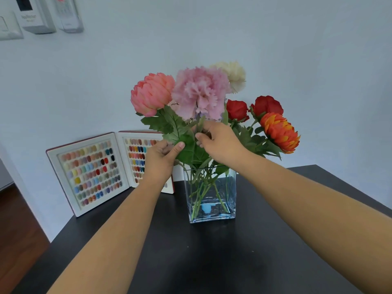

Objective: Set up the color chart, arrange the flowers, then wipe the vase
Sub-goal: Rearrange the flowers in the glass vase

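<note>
- The glass vase (212, 196) stands near the middle of the black table (212, 262), just below both hands; it is square-sided and clear, with thick walls, and green stems cross inside it.
- The left hand (162, 160) sits at about 10 o'clock from the vase mouth. Its fingers are curled, and the thumb presses a broad green leaf (186, 149) against them in a pinch.
- The right hand (220, 143) sits at about 12 o'clock above the vase mouth, just beside the left hand. Its fingers are bent around the stems under the pink carnation (199, 92); which stem it grips I cannot tell, as leaves hide the contact.
- The flowers rise from the vase above the hands. The pink carnation has frilled, ruffled petals. At its 9 o'clock, touching it, is a coral peony (151, 94) with smooth, layered petals in a rounded head.
- A cream flower (233, 75) with a fluffy head shows at 1 o'clock behind the carnation.
- Two red roses (237, 110) (267, 105) lie at 3 o'clock from the carnation, tightly folded, and an orange dahlia (280, 132) with pointed, scale-like petals leans out to the right of them.
- The color chart (93, 170) stands open like a book at the vase's 9 o'clock, upright against the pale wall (297, 49). Its white framed pages hold rows of small glossy oval swatches in many shades; the left forearm covers part of the right page.
- The table top is matt and dark.
</note>
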The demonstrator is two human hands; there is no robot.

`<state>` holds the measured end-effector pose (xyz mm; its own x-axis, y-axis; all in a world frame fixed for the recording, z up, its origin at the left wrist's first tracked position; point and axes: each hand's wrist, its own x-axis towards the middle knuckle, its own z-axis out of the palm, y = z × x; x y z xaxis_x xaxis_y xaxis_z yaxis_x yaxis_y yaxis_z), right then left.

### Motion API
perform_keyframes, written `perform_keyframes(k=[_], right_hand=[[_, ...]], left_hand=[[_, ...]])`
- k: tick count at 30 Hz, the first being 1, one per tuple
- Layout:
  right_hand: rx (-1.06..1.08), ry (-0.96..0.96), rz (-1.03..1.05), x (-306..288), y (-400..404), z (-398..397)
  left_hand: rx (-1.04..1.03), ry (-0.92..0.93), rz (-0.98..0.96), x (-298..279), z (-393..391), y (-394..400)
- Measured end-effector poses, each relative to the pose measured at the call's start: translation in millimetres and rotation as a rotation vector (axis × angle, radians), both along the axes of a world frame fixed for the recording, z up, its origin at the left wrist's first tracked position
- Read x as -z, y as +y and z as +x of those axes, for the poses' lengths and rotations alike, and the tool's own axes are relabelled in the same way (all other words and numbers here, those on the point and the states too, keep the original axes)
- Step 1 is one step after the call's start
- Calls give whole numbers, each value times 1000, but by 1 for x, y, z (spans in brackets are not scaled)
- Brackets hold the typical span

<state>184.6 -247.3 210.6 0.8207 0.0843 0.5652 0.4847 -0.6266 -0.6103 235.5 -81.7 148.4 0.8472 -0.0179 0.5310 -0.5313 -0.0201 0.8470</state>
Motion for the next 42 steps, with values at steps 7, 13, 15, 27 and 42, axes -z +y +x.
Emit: perform_keyframes(k=[7, 13, 15, 27, 42], right_hand=[[26, -45, 12, 3, 4, -6], [-10, 51, 232, 27, -1, -15], [-19, 77, 283, 34, 0, -18], [-31, 118, 328, 55, -4, -41], [36, 75, 418, 87, -47, -91]], left_hand=[[63, 0, 29, 5, -9, 6], [-34, 18, 68, 20, -19, 12], [-70, 17, 89, 23, -23, 14], [-61, 78, 22, 47, -49, 21], [-65, -29, 134, 83, -117, -21]])
